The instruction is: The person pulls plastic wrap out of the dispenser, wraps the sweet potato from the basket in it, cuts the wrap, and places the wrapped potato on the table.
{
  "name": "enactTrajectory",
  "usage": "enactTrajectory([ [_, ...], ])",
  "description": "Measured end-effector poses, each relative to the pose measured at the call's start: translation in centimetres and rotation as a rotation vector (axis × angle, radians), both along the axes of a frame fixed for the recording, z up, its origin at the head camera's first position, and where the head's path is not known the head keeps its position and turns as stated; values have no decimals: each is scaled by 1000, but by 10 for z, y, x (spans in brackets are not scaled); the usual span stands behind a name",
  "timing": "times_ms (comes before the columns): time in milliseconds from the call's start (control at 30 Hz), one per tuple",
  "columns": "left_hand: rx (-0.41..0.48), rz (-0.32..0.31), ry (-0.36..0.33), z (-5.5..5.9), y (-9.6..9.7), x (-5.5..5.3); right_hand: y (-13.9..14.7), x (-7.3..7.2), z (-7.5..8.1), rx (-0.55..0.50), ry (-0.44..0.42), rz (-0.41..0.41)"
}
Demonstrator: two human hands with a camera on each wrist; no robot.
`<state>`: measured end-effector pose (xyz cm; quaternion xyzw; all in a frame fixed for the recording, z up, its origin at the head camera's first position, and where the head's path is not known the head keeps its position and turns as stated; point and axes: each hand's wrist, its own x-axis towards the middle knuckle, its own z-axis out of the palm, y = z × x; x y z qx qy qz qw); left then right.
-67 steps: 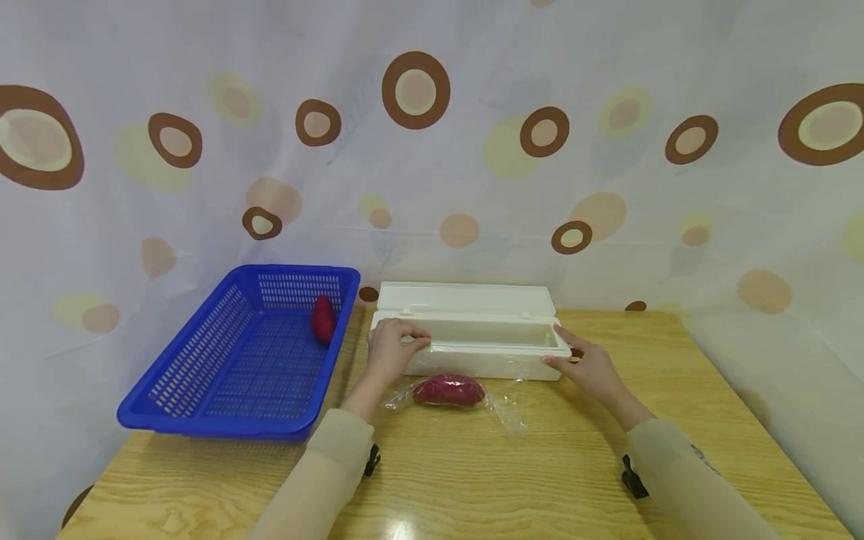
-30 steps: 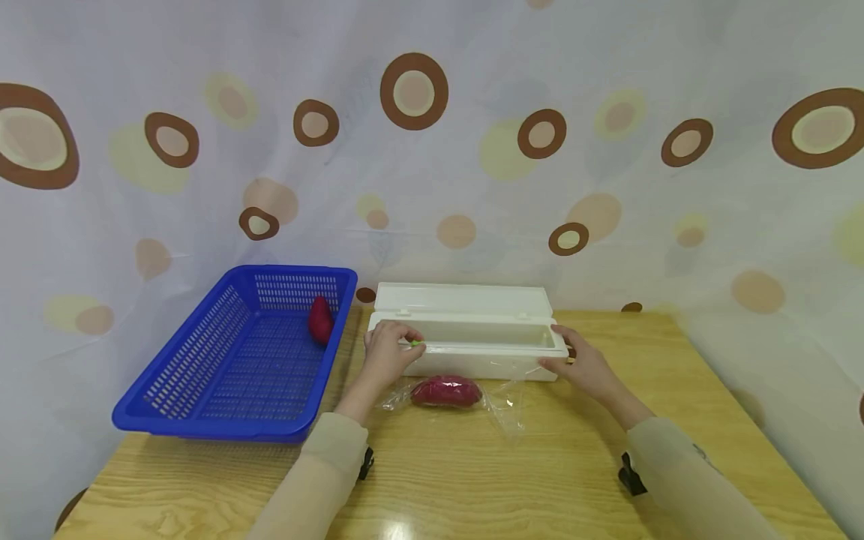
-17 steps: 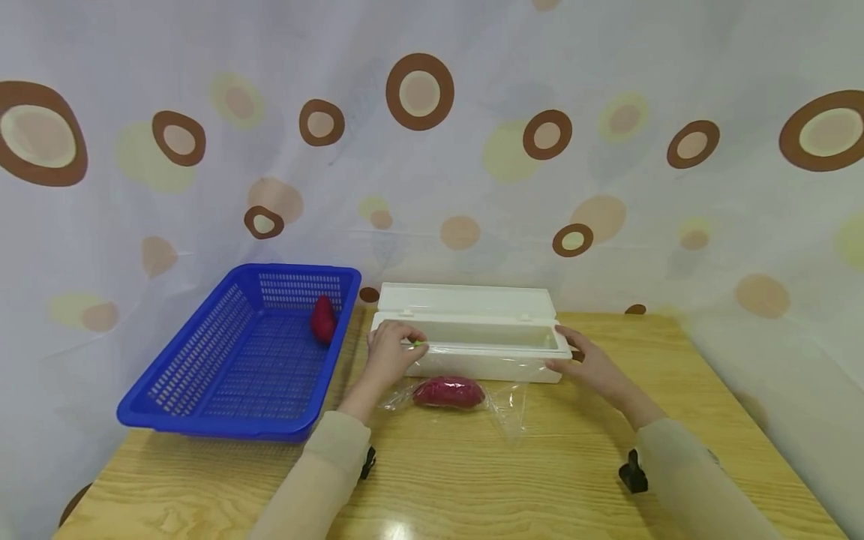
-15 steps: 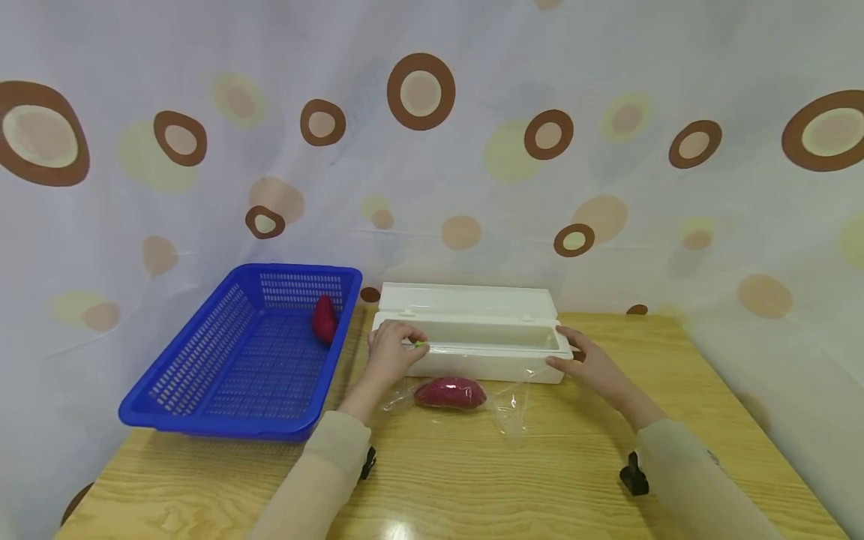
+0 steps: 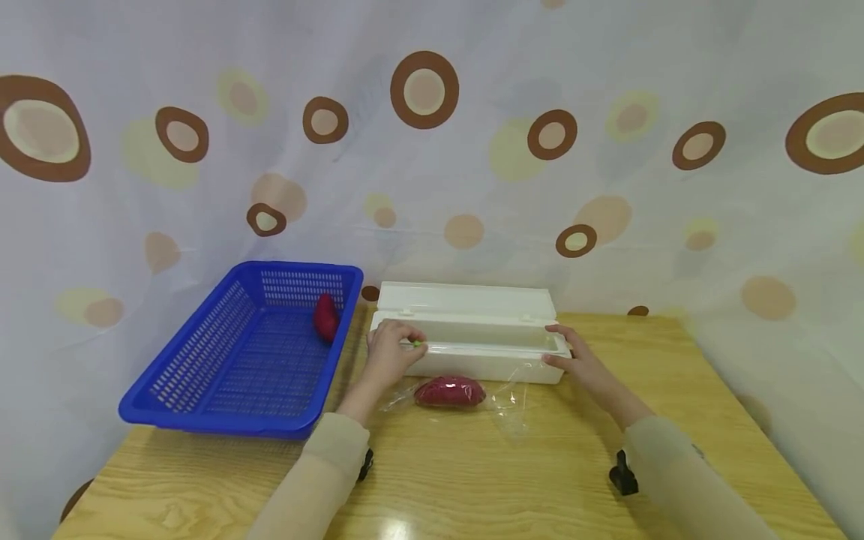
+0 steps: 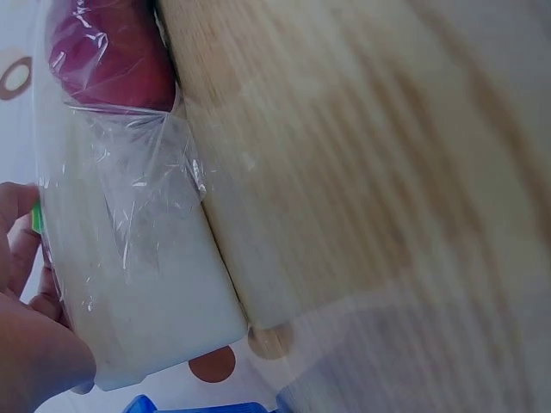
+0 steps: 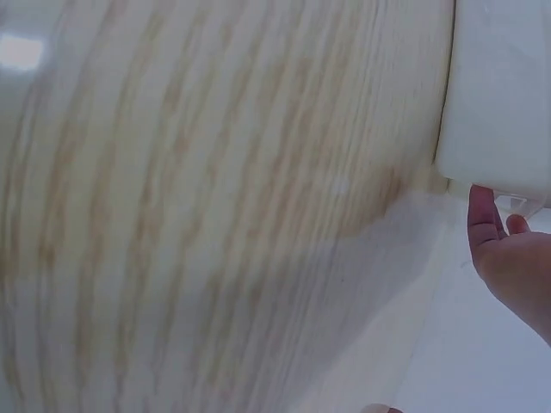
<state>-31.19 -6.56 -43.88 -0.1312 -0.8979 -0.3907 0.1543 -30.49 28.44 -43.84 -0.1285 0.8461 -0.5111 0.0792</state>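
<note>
A long white cling film dispenser (image 5: 482, 366) lies with its lid (image 5: 466, 301) swung back and its trough exposed. At its front edge, near the left end, my left hand (image 5: 388, 352) pinches a small green slider (image 6: 37, 217) between thumb and fingertips. My right hand (image 5: 589, 367) grips the dispenser's right end, fingertips over the top rim and thumb at the front. In front lies a dark red sweet potato (image 5: 449, 392) wrapped in clear plastic film (image 5: 509, 409), which spreads out on both sides and reaches up the dispenser's front face.
To the left stands a blue perforated basket (image 5: 182, 426) with another red sweet potato (image 5: 325, 318) against its right wall. The wooden table (image 5: 472, 480) meets a patterned curtain (image 5: 432, 195) at the back. A black wrist mount (image 5: 623, 474) hangs under my right sleeve.
My right fingertips have shifted a little left onto the dispenser's top rim. The left hand stays at nearly the same spot, with the green slider showing more than at first. The wrapped sweet potato has not moved.
</note>
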Motion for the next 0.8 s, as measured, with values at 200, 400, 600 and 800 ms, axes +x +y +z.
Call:
enactTrajectory([
  [200,13,10,-17,-1,4,2,1,2,0,-1,-24,-12],
  [400,46,44,-30,-2,3,3,-2,0,-2,-16,-29,-32],
  [600,11,95,-63,-4,3,3,-4,1,-1,-26,-13,-55],
  [800,19,108,-49,-7,1,1,-4,0,-3,-36,-15,-57],
])
